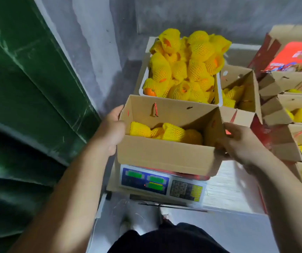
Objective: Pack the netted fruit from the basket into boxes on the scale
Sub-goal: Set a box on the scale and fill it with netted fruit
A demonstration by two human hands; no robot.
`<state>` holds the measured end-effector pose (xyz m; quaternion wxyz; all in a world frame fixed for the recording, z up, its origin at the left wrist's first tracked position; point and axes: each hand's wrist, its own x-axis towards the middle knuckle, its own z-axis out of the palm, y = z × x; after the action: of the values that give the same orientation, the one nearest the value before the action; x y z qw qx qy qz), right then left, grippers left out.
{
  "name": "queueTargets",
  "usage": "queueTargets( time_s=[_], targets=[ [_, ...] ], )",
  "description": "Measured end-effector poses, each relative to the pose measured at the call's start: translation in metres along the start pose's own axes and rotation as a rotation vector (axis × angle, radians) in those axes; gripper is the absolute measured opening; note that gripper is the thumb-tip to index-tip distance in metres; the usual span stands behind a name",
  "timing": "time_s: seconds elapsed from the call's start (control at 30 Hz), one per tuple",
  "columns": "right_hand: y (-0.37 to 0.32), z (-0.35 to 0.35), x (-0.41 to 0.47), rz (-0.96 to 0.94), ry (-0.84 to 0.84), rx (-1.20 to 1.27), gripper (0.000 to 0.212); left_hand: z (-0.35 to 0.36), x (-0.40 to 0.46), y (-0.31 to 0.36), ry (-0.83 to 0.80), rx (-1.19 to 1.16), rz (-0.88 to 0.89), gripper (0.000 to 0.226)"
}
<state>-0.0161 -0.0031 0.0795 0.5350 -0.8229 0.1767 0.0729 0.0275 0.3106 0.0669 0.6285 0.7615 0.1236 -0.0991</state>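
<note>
An open cardboard box [164, 154] sits over the digital scale [162, 183], holding several yellow-netted fruit [164, 132]. My left hand [112, 130] grips the box's left wall, thumb over its edge. My right hand [241, 141] grips the box's right wall near the front corner. Behind the box stands a white basket [219, 88] heaped with yellow-netted oranges [185, 66]. Whether the box rests on the scale pan or is held just above it I cannot tell.
More open cardboard boxes [241, 84] with netted fruit line the right side, with a red printed box [296, 57] at the back right. A green tarp [24, 99] fills the left. Grey floor and my shoes [141, 221] lie below the scale.
</note>
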Motion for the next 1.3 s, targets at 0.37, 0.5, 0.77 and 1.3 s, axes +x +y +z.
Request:
queueTargets(
  time_s=[0.37, 0.5, 0.77, 1.3],
  targets=[
    [0.033, 0.112, -0.079, -0.062, 0.505, 0.102, 0.077, -0.048, -0.014, -0.057, -0.139, -0.076, -0.093, 0.075],
    [0.033, 0.155, -0.102, 0.063, 0.569, -0.179, 0.100, -0.069, -0.041, -0.079, -0.093, -0.123, -0.033, 0.027],
    [0.020, 0.185, -0.118, -0.297, 0.508, 0.148, 0.037, -0.105, -0.057, -0.075, -0.199, -0.161, 0.115, 0.028],
    [-0.008, 0.164, -0.100, -0.284, 0.428, 0.398, 0.024, -0.072, -0.048, -0.028, -0.381, 0.035, 0.326, 0.020]
  ],
)
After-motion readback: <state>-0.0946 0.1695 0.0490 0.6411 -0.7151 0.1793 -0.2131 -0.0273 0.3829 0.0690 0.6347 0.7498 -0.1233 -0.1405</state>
